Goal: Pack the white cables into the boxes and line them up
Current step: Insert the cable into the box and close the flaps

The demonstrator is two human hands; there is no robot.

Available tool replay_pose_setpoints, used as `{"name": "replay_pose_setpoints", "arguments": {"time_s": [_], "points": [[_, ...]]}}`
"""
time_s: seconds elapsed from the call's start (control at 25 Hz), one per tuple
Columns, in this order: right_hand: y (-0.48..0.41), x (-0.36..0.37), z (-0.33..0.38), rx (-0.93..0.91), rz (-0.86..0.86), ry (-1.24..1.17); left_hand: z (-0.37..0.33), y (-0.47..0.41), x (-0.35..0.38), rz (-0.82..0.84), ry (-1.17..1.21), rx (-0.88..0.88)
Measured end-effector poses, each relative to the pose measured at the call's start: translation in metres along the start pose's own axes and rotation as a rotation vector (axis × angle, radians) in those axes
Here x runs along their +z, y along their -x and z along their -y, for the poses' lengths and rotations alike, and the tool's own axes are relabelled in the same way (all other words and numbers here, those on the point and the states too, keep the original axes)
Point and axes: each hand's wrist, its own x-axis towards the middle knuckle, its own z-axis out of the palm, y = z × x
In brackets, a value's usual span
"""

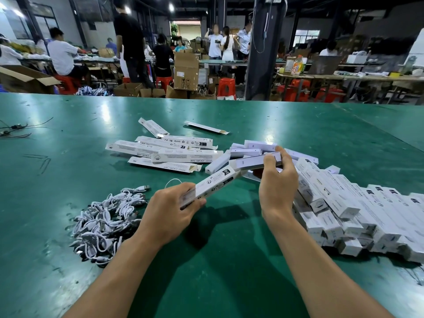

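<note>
Your left hand (169,210) is curled round the near end of a long printed box (213,183), thumb on top and fingers underneath, holding it tilted up and away from you. Your right hand (278,182) pinches a slim white bar (254,162) between thumb and fingertips, and the bar's near end meets the box's open far end. It looks as if you are in the middle of filling one box, with the bar about to go in. A thin white loop (173,181) shows just above your left hand; you cannot tell from here whether it is a cable you are holding against the box. The next move calls for lining the bar up squarely with the opening so it slides in without catching the flap, then adding a cable and closing the end. The white cables (107,219) lie in a tangled heap on the green surface (229,260), just to the left of your left hand. Beyond your hands lie scattered empty boxes (172,152) and more loose white bars (250,149). To your right, the closed boxes (344,210) lie side by side in a rough row where this one probably belongs.
</note>
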Motion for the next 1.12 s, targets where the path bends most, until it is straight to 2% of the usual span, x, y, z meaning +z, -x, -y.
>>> {"name": "replay_pose_setpoints", "arguments": {"time_s": [0.12,0.28,0.52,0.68,0.8,0.88,1.0,1.12], "points": [[-0.002,-0.001,0.001,-0.03,-0.042,-0.042,-0.003,0.0,-0.001,-0.038,0.012,0.002],[0.001,-0.002,0.006,-0.085,-0.013,0.059,-0.004,0.0,-0.002,-0.045,-0.011,0.003],[0.006,0.002,0.008,-0.085,0.134,0.075,-0.009,0.0,-0.002,-0.072,-0.022,0.008],[0.018,0.009,0.001,-0.138,0.295,0.16,-0.012,0.001,0.0,-0.098,-0.006,0.002],[0.022,0.012,0.0,-0.062,0.367,0.082,-0.014,0.001,0.001,-0.092,-0.001,-0.012],[0.023,0.012,0.001,-0.036,0.353,0.031,-0.014,0.001,0.001,-0.103,-0.005,-0.014],[0.026,0.01,-0.001,-0.091,0.316,0.028,-0.014,0.001,0.002,-0.13,0.003,-0.035],[0.03,0.011,-0.004,-0.112,0.362,0.083,-0.014,0.002,0.005,-0.107,0.031,-0.055]]}}
